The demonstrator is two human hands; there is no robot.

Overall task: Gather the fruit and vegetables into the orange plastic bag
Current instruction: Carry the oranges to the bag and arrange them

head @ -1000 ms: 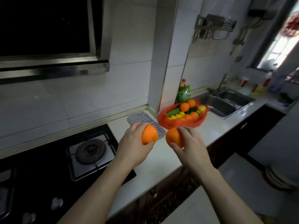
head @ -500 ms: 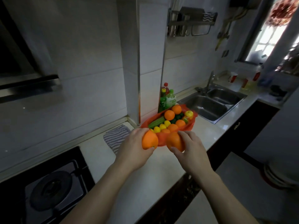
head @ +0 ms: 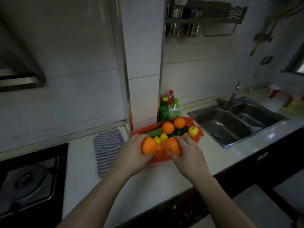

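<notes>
The left hand is closed around one orange, with the thumb under the fruit and the fingers over its top. The right hand grips a second orange in the same way. The two oranges are just beside each other, almost touching, and both hands hold them over the near edge of the orange plastic bag, which lies open on the white countertop.

Just beyond the hands, inside the bag, there are two more oranges, some small yellow fruits, a long green vegetable, dark green vegetables and a yellow-red apple. Behind the bag, against the tiled wall, stand three plastic bottles.

To the left of the left hand, a striped cloth lies flat on the countertop, and further left is a gas stove. To the right of the right hand, well apart from it, is a double steel sink with a tap. High above the hands, a metal rack hangs on the wall.
</notes>
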